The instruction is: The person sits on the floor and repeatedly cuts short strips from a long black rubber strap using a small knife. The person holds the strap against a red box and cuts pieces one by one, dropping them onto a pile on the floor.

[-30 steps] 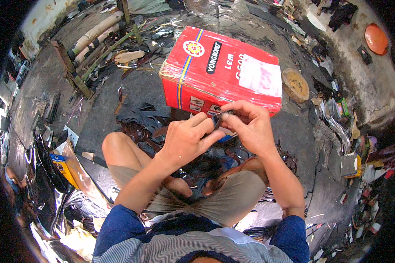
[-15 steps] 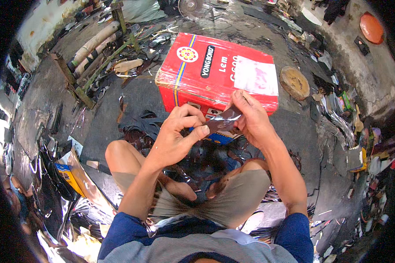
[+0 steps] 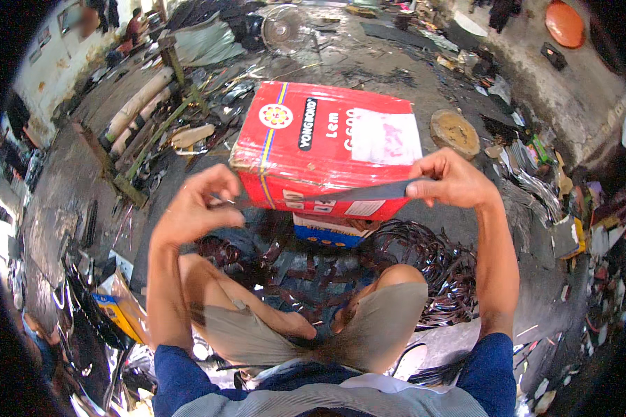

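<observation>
A thin dark strip, smooth and flexible like leather or plastic, stretches across the front of a red cardboard box. My right hand pinches one end between thumb and fingers beside the box's near right corner. At the box's left side, my left hand has its fingers curled around the other end; motion blurs the exact grip. A blue and white carton sits under the red box. Many glossy dark strips lie heaped in front of my crossed legs.
A round wooden block rests right of the box. Rolled material leans in a wooden frame at left. A fan stands at the back, and a person sits far left. Scraps line the right wall.
My hands have moved far apart, left hand to the left and right hand to the right. The strip, bunched between them before, is now drawn out long. The view has shifted.
</observation>
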Demonstrator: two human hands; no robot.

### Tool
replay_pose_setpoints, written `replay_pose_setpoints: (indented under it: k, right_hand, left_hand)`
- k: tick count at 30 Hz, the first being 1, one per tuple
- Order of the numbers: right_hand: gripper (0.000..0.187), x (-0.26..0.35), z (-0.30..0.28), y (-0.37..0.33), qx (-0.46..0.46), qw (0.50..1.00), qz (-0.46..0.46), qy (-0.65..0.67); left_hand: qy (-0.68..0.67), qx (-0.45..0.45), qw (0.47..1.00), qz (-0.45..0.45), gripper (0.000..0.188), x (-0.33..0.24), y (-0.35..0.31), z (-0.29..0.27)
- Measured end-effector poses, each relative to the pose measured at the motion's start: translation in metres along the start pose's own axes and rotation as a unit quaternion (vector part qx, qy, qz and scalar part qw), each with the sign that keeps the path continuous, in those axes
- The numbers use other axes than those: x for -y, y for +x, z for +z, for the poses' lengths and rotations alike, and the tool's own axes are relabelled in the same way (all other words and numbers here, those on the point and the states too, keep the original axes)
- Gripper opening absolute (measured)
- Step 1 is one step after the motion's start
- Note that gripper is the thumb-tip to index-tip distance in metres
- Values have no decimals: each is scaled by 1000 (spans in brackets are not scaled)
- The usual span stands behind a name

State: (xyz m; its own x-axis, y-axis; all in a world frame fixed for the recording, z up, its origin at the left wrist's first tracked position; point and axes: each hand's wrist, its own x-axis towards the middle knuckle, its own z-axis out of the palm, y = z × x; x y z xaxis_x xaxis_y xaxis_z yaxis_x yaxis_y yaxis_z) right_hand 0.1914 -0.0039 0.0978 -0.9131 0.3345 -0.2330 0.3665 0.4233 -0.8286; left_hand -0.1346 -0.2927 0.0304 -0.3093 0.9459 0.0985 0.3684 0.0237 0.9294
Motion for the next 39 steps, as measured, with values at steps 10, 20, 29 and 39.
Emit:
replay_pose_setpoints:
  k: [10, 20, 29, 39]
  right_hand:
    - [19, -42, -34, 65, -190, 973, -40, -126]
    - [28, -41, 1, 64, -356, 881, -52, -306]
    - [18, -50, -2, 43, -368, 841, -132, -375]
    - [17, -41, -5, 42, -315, 872, -138, -347]
  left_hand:
    - [568, -189, 784, -164, 26, 34, 122, -97]
    - [45, -2, 974, 221, 46, -25, 203, 190]
    - [61, -53, 971, 224, 19, -15, 206, 203]
    - [80, -73, 947, 302, 17, -5, 210, 202]
